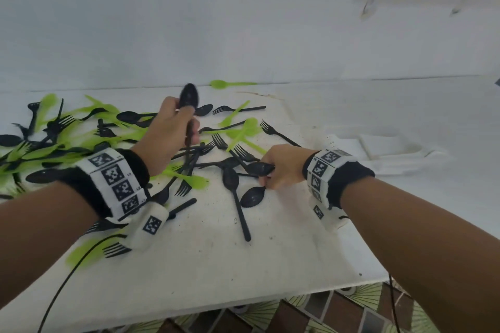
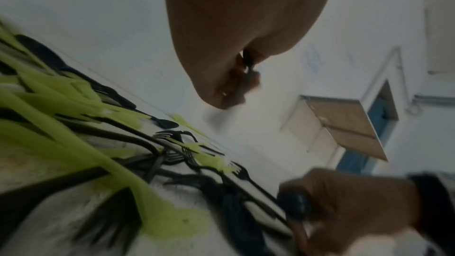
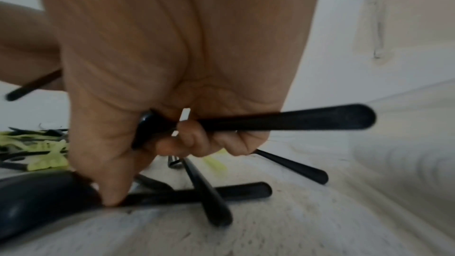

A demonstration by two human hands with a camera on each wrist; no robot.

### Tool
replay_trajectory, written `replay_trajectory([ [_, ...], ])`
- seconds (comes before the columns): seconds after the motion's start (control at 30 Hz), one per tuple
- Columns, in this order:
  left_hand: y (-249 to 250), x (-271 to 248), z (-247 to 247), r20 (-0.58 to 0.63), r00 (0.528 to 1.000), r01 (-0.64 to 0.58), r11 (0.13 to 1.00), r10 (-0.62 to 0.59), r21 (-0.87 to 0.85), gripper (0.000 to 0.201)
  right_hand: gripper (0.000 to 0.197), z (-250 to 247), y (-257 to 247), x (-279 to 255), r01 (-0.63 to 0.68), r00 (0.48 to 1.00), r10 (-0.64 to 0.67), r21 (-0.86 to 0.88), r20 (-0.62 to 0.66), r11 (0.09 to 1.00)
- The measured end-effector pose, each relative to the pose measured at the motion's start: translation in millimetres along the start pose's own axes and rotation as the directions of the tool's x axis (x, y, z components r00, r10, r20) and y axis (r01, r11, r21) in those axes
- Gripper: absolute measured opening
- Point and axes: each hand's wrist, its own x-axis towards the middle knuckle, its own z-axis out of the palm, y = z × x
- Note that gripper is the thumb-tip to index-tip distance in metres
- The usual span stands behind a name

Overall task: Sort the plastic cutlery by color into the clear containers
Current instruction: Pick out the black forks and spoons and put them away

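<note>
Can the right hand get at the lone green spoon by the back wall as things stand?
Probably not yet: the right hand already grips a black spoon and pinches another, and the green spoon lies far across the table.

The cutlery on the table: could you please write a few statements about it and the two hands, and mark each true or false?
1. The left hand holds a black spoon raised above the pile. True.
2. The right hand is empty. False: it grips a black spoon by its handle.
3. All the cutlery on the table is black. False: green pieces lie mixed with the black ones.
4. One green spoon lies apart near the table's far edge. True.
5. A clear container full of forks stands between the hands. False: no such container shows there.
</note>
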Motion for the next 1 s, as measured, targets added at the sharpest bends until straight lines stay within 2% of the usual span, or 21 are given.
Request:
replay_trajectory([
  [0.07,-10,-6,6,0.009,0.998,-0.063,0.965,0.062,0.253,0.018,0.006,-4,1,-1,0.023,1.000,-0.022,0.035,-0.014,0.999],
  [0.1,-15,-10,7,0.059,0.996,-0.086,0.921,0.069,0.380,0.024,0.007,-4,2,-1,0.034,0.999,-0.034,0.045,-0.012,0.998],
  [0.13,-20,-15,7,0.121,0.991,-0.110,0.856,0.055,0.506,0.027,0.007,-3,2,-1,0.044,0.999,-0.044,0.055,0.000,0.997],
  [0.2,-32,-24,6,0.205,0.979,-0.156,0.669,0.005,0.727,0.027,0.012,0,1,1,0.052,0.998,-0.055,0.068,0.044,0.996],
  [0.27,-41,-32,9,0.273,0.962,-0.221,0.520,-0.025,0.825,0.025,0.013,2,0,6,0.051,0.996,-0.054,0.053,0.071,0.997],
  [0.33,-46,-37,15,0.329,0.941,-0.266,0.434,-0.075,0.861,0.024,0.013,0,-2,11,0.063,0.996,-0.063,0.009,0.066,0.998],
  [0.4,-47,-39,22,0.327,0.934,-0.253,0.382,-0.145,0.889,0.022,0.015,-3,-1,15,0.067,0.997,-0.067,0.005,0.048,0.998],
  [0.47,-45,-38,24,0.299,0.936,-0.212,0.376,-0.188,0.902,0.019,0.015,-4,2,14,0.056,0.998,-0.057,0.062,0.007,0.997],
  [0.53,-44,-38,21,0.265,0.944,-0.172,0.393,-0.197,0.904,0.026,0.015,-5,8,14,0.061,0.995,-0.049,0.143,-0.090,0.988],
  [0.6,-44,-40,20,0.256,0.945,-0.158,0.398,-0.206,0.904,0.035,0.020,-3,15,18,0.079,0.972,-0.015,0.265,-0.236,0.961],
  [0.67,-46,-42,28,0.273,0.934,-0.172,0.381,-0.230,0.908,0.042,0.016,-2,16,25,0.065,0.930,0.088,0.396,-0.357,0.916],
  [0.73,-49,-46,39,0.291,0.926,-0.204,0.329,-0.242,0.922,0.041,0.014,-1,12,32,0.038,0.895,0.186,0.486,-0.405,0.873],
  [0.83,-52,-45,50,0.309,0.923,-0.236,0.296,-0.229,0.926,0.032,0.018,-1,6,39,0.008,0.874,0.231,0.490,-0.427,0.872],
  [0.9,-50,-43,50,0.299,0.917,-0.188,0.378,-0.262,0.907,0.028,0.019,0,2,43,0.010,0.883,0.217,0.479,-0.417,0.878],
  [1.0,-39,-46,38,0.266,0.906,-0.011,0.610,-0.330,0.793,0.024,0.012,1,-12,48,0.056,0.892,0.167,0.469,-0.421,0.881],
])
